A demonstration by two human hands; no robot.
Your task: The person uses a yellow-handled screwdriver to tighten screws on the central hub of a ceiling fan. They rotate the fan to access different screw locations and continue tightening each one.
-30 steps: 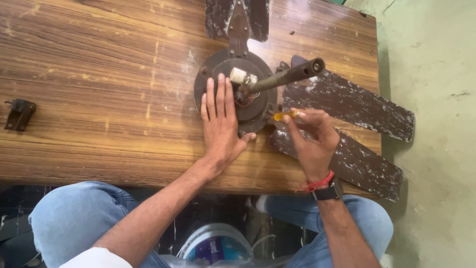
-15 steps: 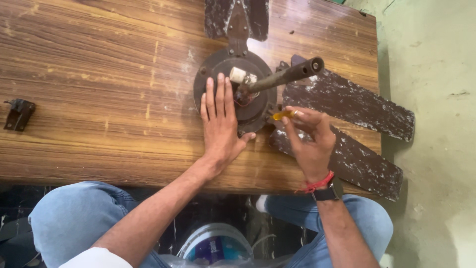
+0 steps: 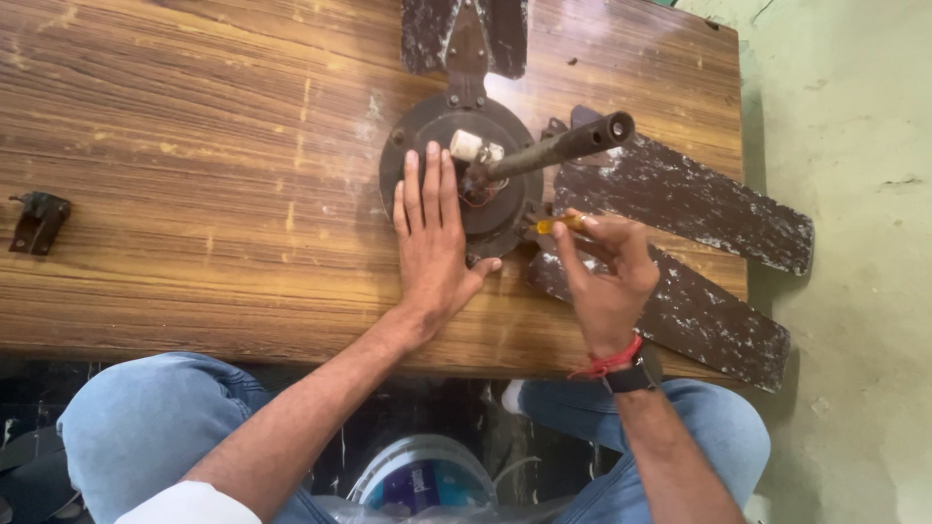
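An old brown ceiling fan lies on the wooden table [image 3: 194, 146]. Its round motor housing [image 3: 413, 136] faces up, with a rusty rod [image 3: 563, 147] sticking out toward me and a white capacitor [image 3: 466, 146] beside the rod's base. My left hand [image 3: 432, 243] rests flat, fingers spread, on the near side of the housing. My right hand [image 3: 607, 277] grips a yellow-handled screwdriver [image 3: 558, 225], its tip at the housing's right edge where a blade bracket joins. Worn, paint-flecked blades [image 3: 680, 209] stretch right and one [image 3: 466, 34] points away.
A small dark metal bracket [image 3: 37, 221] lies at the table's left. My knees in blue jeans sit under the near edge, with a white and blue bucket [image 3: 427, 480] between them. A pale green floor [image 3: 854, 243] lies to the right.
My right hand has shifted slightly on the screwdriver, fingers turning. My left hand stays flat on the housing.
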